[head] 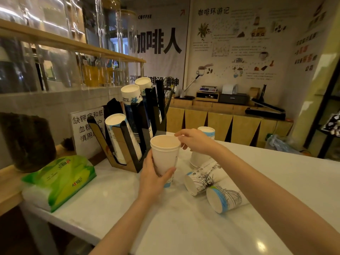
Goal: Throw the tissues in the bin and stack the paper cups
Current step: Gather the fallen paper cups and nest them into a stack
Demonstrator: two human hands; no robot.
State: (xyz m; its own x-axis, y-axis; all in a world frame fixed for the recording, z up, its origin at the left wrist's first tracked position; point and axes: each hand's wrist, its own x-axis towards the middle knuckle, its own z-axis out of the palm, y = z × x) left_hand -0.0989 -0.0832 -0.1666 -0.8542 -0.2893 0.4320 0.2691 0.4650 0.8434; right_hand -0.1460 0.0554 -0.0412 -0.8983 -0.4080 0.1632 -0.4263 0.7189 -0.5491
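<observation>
White marble-look surface (276, 190) fills the near and right of the scene, glossy under the lights. At its far left stands the black and brown cup rack (132, 144), three slanted stacks of paper cups leaning in its slots. Left of that lies a green tissue pack (62, 179) at the surface's left edge, with a printed sign (86, 129) propped behind it.

Centre now: the left hand (152, 179) is wrapped around the lower half of an upright paper cup (165, 155), fingers closed on its wall, open mouth up. The right hand (195, 140) reaches in from the right, thumb and fingertips pinched together right at the cup's far rim; whether they grip the rim itself I cannot tell.

Just behind the right hand stands an inverted cup stack (200, 155), base up. Nearer, two printed cups lie on their sides, touching each other: one (200, 181) right of the held cup, the other (224, 199) nearer and further right, both with blue-rimmed bases towards the camera.
</observation>
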